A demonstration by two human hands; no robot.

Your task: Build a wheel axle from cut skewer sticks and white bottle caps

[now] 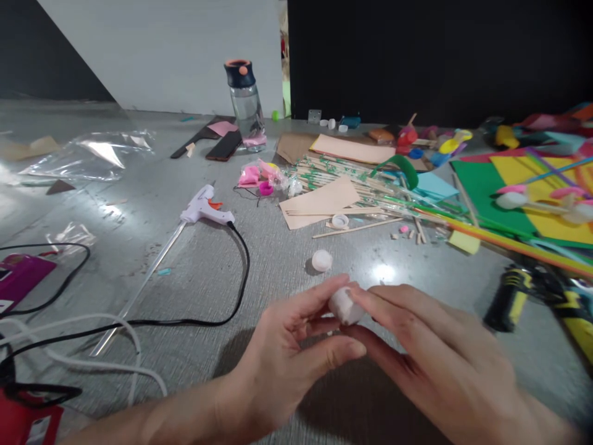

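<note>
Both my hands meet low in the middle of the view over a grey surface. My left hand [287,352] and my right hand [430,352] pinch a small white rounded piece [345,305] between their fingertips, thumbs under it. A second small white cap-like piece [321,260] lies on the surface just beyond my fingers. A white glue gun [204,210] with an orange trigger lies further left, its black cord [241,266] curving toward me.
Wooden sticks [352,185] and tan card lie beyond. Coloured foam sheets [532,185] fill the right. A yellow-black tool [537,296] lies near my right hand. A water bottle [245,102] stands at the back. Cables [69,334] and plastic wrap [92,154] are left.
</note>
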